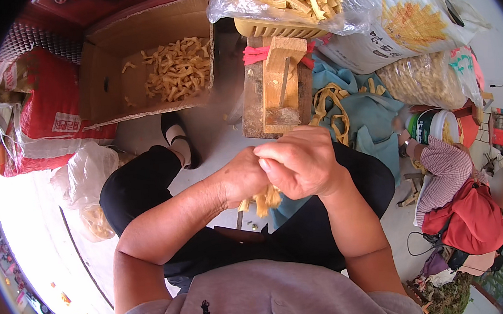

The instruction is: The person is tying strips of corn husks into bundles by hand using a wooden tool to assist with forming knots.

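Note:
In front of my lap, my left hand [242,175] and my right hand [301,159] are pressed together, both closed. Pale yellow strips [262,202] stick out below them; the part inside the fingers is hidden. My right thumb lies against the left hand. Just beyond is a wooden block [287,84] with a narrow slot or blade down its middle. It rests on a worn wooden bench [252,105], with red cloth tied around. A thin dark piece [239,220] points down below my left hand; I cannot tell its kind.
Short yellow pieces lie in a cardboard box [104,104], far left. A tan basket [278,28] lined with plastic holds longer yellow strips. White sack [395,16], bagged pieces [420,80] and teal cloth [375,118] are at right. Another person [463,215] sits beside a bucket [436,127].

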`<action>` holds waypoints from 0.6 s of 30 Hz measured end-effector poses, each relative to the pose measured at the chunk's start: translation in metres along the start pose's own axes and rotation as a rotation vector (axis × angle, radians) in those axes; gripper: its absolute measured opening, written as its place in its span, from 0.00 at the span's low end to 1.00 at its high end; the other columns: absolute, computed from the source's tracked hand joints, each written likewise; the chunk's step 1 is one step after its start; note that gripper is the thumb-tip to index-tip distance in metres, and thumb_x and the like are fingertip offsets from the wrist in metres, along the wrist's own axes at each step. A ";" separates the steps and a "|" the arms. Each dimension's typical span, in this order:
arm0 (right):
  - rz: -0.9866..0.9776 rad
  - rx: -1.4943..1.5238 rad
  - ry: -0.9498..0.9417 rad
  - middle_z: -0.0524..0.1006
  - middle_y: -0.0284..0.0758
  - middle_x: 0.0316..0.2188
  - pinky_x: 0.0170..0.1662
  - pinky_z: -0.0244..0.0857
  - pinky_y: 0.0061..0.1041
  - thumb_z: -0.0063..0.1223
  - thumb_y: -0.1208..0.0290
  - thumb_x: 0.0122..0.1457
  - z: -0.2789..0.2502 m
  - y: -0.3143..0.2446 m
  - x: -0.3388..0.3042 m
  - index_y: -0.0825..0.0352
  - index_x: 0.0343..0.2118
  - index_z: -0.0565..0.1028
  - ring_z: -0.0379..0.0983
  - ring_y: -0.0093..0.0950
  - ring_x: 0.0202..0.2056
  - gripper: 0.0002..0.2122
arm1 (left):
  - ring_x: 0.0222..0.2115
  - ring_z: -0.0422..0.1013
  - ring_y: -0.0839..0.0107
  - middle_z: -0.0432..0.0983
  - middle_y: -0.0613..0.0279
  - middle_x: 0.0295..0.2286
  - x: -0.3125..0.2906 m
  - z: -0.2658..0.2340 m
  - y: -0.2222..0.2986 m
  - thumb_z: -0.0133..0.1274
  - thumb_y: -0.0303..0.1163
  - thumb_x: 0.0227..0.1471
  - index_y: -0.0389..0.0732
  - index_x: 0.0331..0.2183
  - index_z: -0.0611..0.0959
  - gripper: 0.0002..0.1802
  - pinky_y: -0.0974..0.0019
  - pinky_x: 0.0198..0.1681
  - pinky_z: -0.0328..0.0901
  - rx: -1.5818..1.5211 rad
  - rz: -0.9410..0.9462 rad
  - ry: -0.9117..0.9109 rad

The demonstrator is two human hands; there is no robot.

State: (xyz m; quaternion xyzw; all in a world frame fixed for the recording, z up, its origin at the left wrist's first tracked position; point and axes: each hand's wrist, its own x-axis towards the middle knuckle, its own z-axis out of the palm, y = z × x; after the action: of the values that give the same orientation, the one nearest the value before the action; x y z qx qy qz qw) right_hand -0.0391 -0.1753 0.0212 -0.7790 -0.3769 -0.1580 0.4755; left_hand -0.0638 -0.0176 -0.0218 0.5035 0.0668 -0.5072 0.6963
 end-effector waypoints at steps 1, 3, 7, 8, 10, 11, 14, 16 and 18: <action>0.028 0.019 0.062 0.74 0.33 0.16 0.19 0.62 0.25 0.54 0.80 0.47 -0.008 0.004 0.000 0.68 0.30 0.74 0.70 0.29 0.16 0.06 | 0.24 0.70 0.75 0.75 0.59 0.23 -0.012 0.013 0.012 0.55 0.38 0.48 0.31 0.27 0.80 0.16 0.68 0.24 0.66 0.106 0.002 -0.059; 0.059 -0.009 0.168 0.72 0.32 0.14 0.18 0.61 0.25 0.53 0.79 0.50 -0.022 0.009 0.002 0.68 0.24 0.74 0.70 0.29 0.15 0.01 | 0.21 0.69 0.78 0.75 0.65 0.21 -0.034 0.017 0.038 0.58 0.42 0.49 0.35 0.27 0.83 0.17 0.71 0.23 0.64 0.136 -0.070 -0.433; 0.249 -0.089 0.105 0.72 0.35 0.15 0.19 0.62 0.29 0.53 0.75 0.54 -0.015 0.007 -0.001 0.67 0.21 0.73 0.70 0.35 0.16 0.06 | 0.22 0.69 0.81 0.77 0.65 0.22 -0.051 0.006 0.059 0.57 0.40 0.53 0.37 0.34 0.84 0.15 0.74 0.23 0.64 0.099 0.197 -0.430; 0.413 -0.073 -0.015 0.70 0.38 0.15 0.20 0.62 0.27 0.53 0.75 0.55 -0.011 0.006 -0.011 0.68 0.21 0.73 0.70 0.30 0.16 0.07 | 0.19 0.68 0.75 0.75 0.63 0.22 -0.048 0.007 0.058 0.57 0.38 0.51 0.34 0.37 0.83 0.17 0.70 0.22 0.62 0.392 0.424 -0.162; 0.792 0.313 -0.099 0.68 0.37 0.14 0.22 0.61 0.26 0.51 0.75 0.57 -0.003 0.000 -0.016 0.70 0.22 0.73 0.67 0.22 0.17 0.08 | 0.19 0.70 0.70 0.74 0.63 0.24 -0.027 -0.002 0.054 0.61 0.39 0.45 0.40 0.37 0.84 0.17 0.69 0.23 0.64 0.915 1.068 0.202; 0.786 0.529 -0.117 0.67 0.32 0.14 0.21 0.57 0.22 0.50 0.73 0.59 0.004 0.003 -0.024 0.70 0.25 0.74 0.62 0.16 0.18 0.08 | 0.20 0.70 0.68 0.74 0.63 0.25 -0.028 -0.004 0.053 0.62 0.38 0.41 0.41 0.35 0.83 0.17 0.68 0.22 0.65 1.112 1.060 0.261; 1.130 1.297 -0.113 0.67 0.26 0.17 0.19 0.53 0.17 0.50 0.72 0.60 0.007 -0.001 -0.024 0.68 0.29 0.75 0.59 0.15 0.17 0.06 | 0.22 0.71 0.65 0.74 0.63 0.28 -0.033 -0.008 0.053 0.63 0.35 0.29 0.44 0.31 0.83 0.19 0.67 0.21 0.65 1.496 1.076 0.399; 1.203 1.534 -0.086 0.68 0.25 0.18 0.18 0.50 0.12 0.49 0.73 0.60 0.007 -0.002 -0.023 0.68 0.31 0.74 0.58 0.13 0.16 0.05 | 0.23 0.72 0.67 0.74 0.64 0.28 -0.033 -0.014 0.049 0.62 0.35 0.25 0.43 0.30 0.82 0.21 0.67 0.21 0.65 1.481 1.200 0.453; 1.197 1.646 -0.009 0.68 0.25 0.18 0.18 0.50 0.11 0.49 0.73 0.60 0.012 -0.005 -0.017 0.69 0.31 0.74 0.59 0.13 0.17 0.05 | 0.24 0.72 0.67 0.75 0.65 0.30 -0.028 -0.016 0.046 0.62 0.34 0.24 0.43 0.30 0.82 0.21 0.66 0.22 0.65 1.427 1.308 0.539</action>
State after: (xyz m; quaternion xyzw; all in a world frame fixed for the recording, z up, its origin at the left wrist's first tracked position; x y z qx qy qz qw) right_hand -0.0553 -0.1711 0.0082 -0.2713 0.0810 0.4173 0.8635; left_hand -0.0346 0.0116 0.0167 0.8388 -0.3870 0.1846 0.3354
